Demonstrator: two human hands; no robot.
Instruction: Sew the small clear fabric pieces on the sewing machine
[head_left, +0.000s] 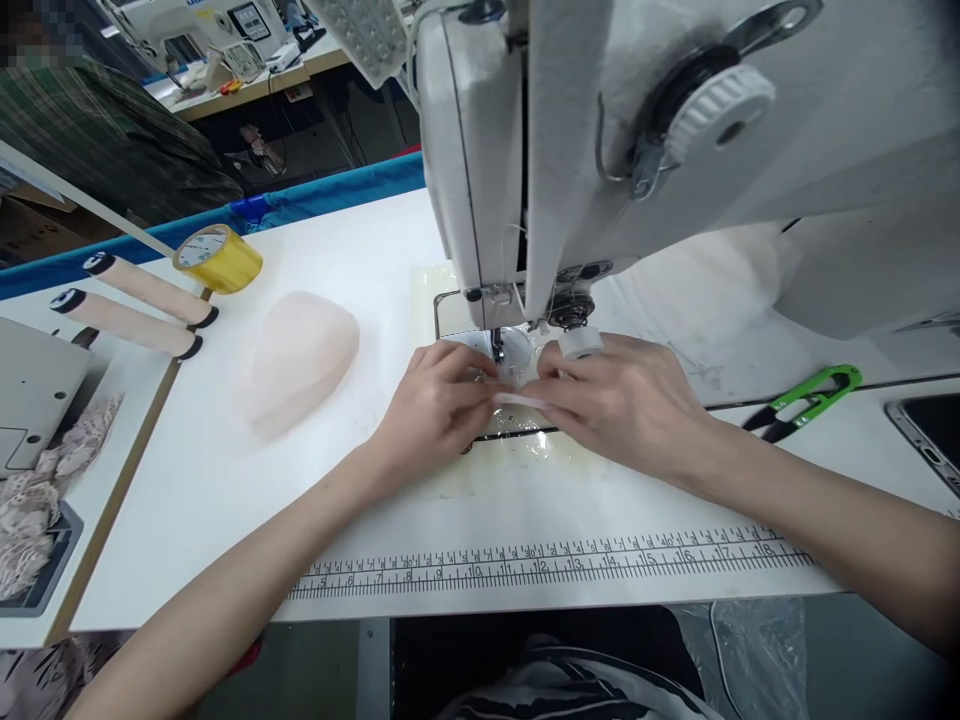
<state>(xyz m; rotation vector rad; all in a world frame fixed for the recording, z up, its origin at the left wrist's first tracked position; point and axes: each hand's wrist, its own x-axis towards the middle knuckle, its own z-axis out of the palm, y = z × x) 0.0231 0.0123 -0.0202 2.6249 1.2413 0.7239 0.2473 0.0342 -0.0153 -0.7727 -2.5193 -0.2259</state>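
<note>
My left hand and my right hand meet just in front of the sewing machine's needle area. Between their fingertips stretches a small pale strip of fabric, and both hands pinch it. The strip lies close to the metal needle plate, partly covered by my fingers. Above my hands rises the white sewing machine. To the left, a sheer pale pink fabric piece rests on the white table.
Green thread snips and a phone lie at the right. More sheer fabric sits behind my right hand. At the left are two thread spools and yellow tape. A printed ruler runs along the front edge. A person is at the upper left.
</note>
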